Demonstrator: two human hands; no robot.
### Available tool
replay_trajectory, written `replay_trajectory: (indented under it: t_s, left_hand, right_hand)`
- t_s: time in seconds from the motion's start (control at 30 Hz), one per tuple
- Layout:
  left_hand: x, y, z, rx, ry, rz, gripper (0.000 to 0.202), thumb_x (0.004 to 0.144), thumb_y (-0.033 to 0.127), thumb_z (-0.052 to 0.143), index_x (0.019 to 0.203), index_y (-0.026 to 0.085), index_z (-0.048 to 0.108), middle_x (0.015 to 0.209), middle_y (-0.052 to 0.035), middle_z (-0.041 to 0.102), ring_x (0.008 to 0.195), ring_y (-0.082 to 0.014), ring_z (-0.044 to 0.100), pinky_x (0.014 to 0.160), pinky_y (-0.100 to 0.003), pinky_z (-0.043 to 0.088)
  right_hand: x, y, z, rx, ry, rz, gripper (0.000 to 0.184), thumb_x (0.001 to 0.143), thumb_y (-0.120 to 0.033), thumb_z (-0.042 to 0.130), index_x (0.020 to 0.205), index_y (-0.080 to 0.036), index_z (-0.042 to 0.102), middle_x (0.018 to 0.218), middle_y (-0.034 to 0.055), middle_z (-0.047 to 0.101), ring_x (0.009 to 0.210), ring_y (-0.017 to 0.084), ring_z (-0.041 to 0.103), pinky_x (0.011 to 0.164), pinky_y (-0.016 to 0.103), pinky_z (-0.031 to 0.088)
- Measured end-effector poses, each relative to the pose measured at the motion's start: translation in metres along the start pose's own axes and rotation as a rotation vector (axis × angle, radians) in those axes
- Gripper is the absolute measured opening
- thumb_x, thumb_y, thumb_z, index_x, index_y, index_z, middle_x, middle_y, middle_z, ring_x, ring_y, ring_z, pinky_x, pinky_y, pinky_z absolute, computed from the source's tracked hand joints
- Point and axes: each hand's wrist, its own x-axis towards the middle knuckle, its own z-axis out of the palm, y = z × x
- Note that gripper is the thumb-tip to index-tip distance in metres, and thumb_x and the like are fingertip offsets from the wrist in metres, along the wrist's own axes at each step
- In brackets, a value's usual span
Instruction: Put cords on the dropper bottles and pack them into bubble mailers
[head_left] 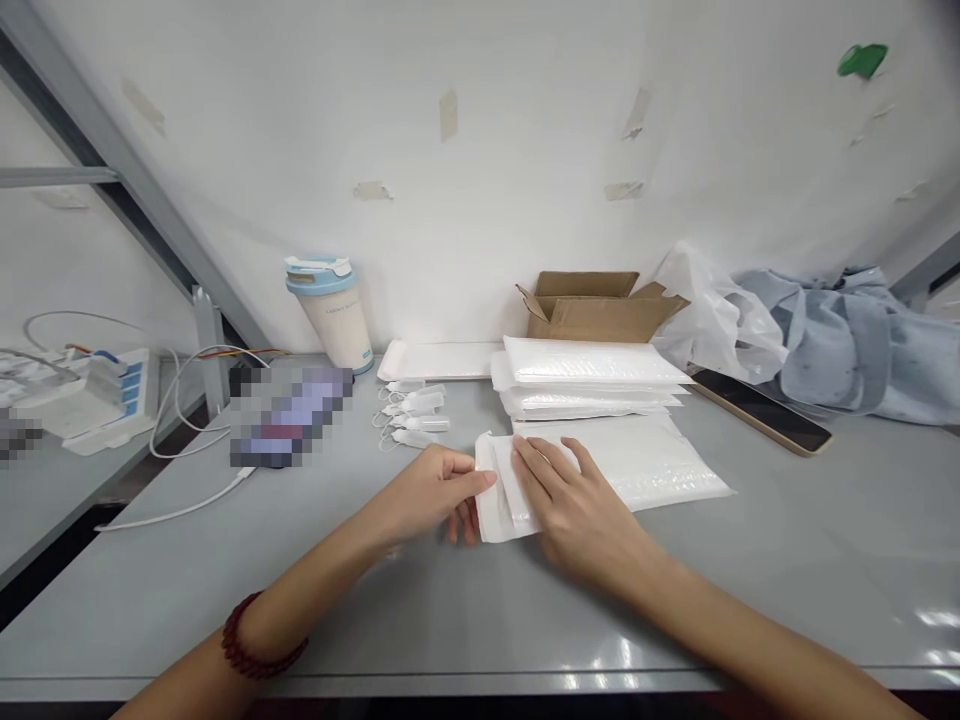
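Observation:
A white bubble mailer (504,500) lies in front of me, its flap end toward the left. My left hand (450,490) pinches the edge of that flap between thumb and fingers. My right hand (562,495) rests on the mailer with fingers stretched out, covering part of it. Beneath and beyond it lies a larger white bubble mailer (664,465), partly hidden by my right hand. Several small white pieces with thin loops (420,422) sit in a column just beyond my left hand; their exact kind is unclear.
A stack of bubble mailers (592,362) stands behind, with another mailer (450,361) by the wall. Further back are an open cardboard box (607,318), plastic bag (712,315) and blue cloth bag (847,350). A phone (765,412), tumbler (334,320) and cabled, blurred device (296,415) flank these.

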Motion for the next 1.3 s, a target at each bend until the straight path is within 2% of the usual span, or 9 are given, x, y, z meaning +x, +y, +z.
replay_trajectory:
  t_s: [0.17, 0.3, 0.57, 0.8, 0.87, 0.97, 1.1, 1.17, 1.3]
  left_hand:
    - [0.003, -0.006, 0.006, 0.132, 0.144, 0.117, 0.039, 0.086, 0.042, 0.045, 0.056, 0.017, 0.050, 0.049, 0.0023, 0.055, 0.042, -0.0099, 0.050, 0.042, -0.021, 0.038]
    - [0.000, -0.007, 0.009, 0.537, 0.339, 0.380, 0.038, 0.092, 0.034, 0.034, 0.064, 0.017, 0.054, 0.061, 0.0002, 0.056, 0.058, -0.0130, 0.053, 0.058, -0.027, 0.042]
    - [0.002, -0.018, 0.015, 0.994, 0.349, 0.750, 0.031, 0.083, 0.008, 0.044, 0.111, 0.016, 0.052, 0.108, -0.0092, 0.056, 0.102, -0.0212, 0.051, 0.083, -0.033, 0.048]
    - [0.016, -0.020, 0.023, 1.175, 0.479, 0.978, 0.026, 0.088, 0.005, 0.036, 0.104, 0.011, 0.056, 0.100, -0.0113, 0.062, 0.098, -0.0226, 0.056, 0.082, -0.036, 0.049]
    - [0.017, -0.013, 0.025, 1.051, 0.461, 0.911, 0.024, 0.089, 0.009, 0.035, 0.091, 0.013, 0.059, 0.084, -0.0082, 0.064, 0.081, -0.0204, 0.058, 0.071, -0.034, 0.050]
    - [0.018, 0.003, 0.031, 0.638, 0.392, 0.589, 0.026, 0.090, 0.022, 0.040, 0.076, 0.014, 0.060, 0.066, -0.0037, 0.060, 0.060, -0.0158, 0.056, 0.058, -0.028, 0.048]
    - [0.023, 0.016, 0.042, 0.056, 0.094, 0.199, 0.027, 0.086, 0.031, 0.051, 0.071, 0.012, 0.061, 0.063, -0.0024, 0.061, 0.055, -0.0117, 0.057, 0.057, -0.024, 0.049]
    - [0.028, 0.015, 0.045, -0.114, 0.012, 0.088, 0.027, 0.083, 0.033, 0.056, 0.070, 0.011, 0.062, 0.061, -0.0025, 0.062, 0.054, -0.0106, 0.057, 0.056, -0.022, 0.049]
    - [0.037, 0.009, 0.045, -0.231, -0.096, -0.150, 0.033, 0.078, 0.038, 0.063, 0.061, 0.011, 0.059, 0.045, -0.0005, 0.056, 0.039, -0.0077, 0.050, 0.041, -0.017, 0.041]
  right_hand:
    - [0.000, -0.002, 0.005, -0.123, 0.043, -0.023, 0.039, 0.081, 0.001, 0.034, 0.112, 0.000, 0.058, 0.115, 0.0198, 0.062, 0.106, 0.029, 0.057, 0.085, 0.045, 0.046]
    - [-0.001, -0.001, 0.007, -0.127, 0.105, -0.059, 0.033, 0.084, 0.000, 0.037, 0.106, -0.002, 0.062, 0.104, 0.0166, 0.068, 0.099, 0.025, 0.062, 0.081, 0.040, 0.049]
    - [0.000, 0.006, 0.003, -0.129, 0.201, -0.044, 0.033, 0.081, 0.001, 0.037, 0.097, 0.000, 0.066, 0.100, 0.0172, 0.070, 0.089, 0.024, 0.066, 0.076, 0.036, 0.051]
    - [-0.002, 0.006, -0.015, -0.036, 0.358, 0.004, 0.030, 0.084, 0.000, 0.039, 0.080, -0.007, 0.067, 0.088, 0.0140, 0.072, 0.083, 0.021, 0.066, 0.086, 0.041, 0.045]
    - [-0.003, 0.011, -0.022, 0.000, 0.393, 0.048, 0.027, 0.085, 0.000, 0.040, 0.085, -0.010, 0.066, 0.093, 0.0118, 0.072, 0.088, 0.020, 0.065, 0.091, 0.043, 0.041]
    - [-0.005, 0.026, -0.033, -0.023, 0.389, 0.198, 0.027, 0.087, -0.004, 0.045, 0.108, -0.012, 0.059, 0.105, 0.0107, 0.068, 0.099, 0.021, 0.060, 0.094, 0.044, 0.035]
    - [-0.006, 0.043, -0.038, -0.005, 0.407, 0.334, 0.028, 0.084, -0.004, 0.048, 0.109, -0.012, 0.058, 0.103, 0.0127, 0.066, 0.096, 0.024, 0.058, 0.084, 0.041, 0.039]
    - [-0.007, 0.047, -0.037, 0.094, 0.300, 0.330, 0.024, 0.083, -0.004, 0.049, 0.104, -0.012, 0.060, 0.097, 0.0121, 0.066, 0.087, 0.023, 0.059, 0.075, 0.036, 0.041]
    - [-0.006, 0.045, -0.038, 0.318, -0.179, 0.308, 0.013, 0.081, -0.008, 0.055, 0.089, -0.014, 0.062, 0.080, 0.0056, 0.065, 0.069, 0.018, 0.058, 0.061, 0.029, 0.039]
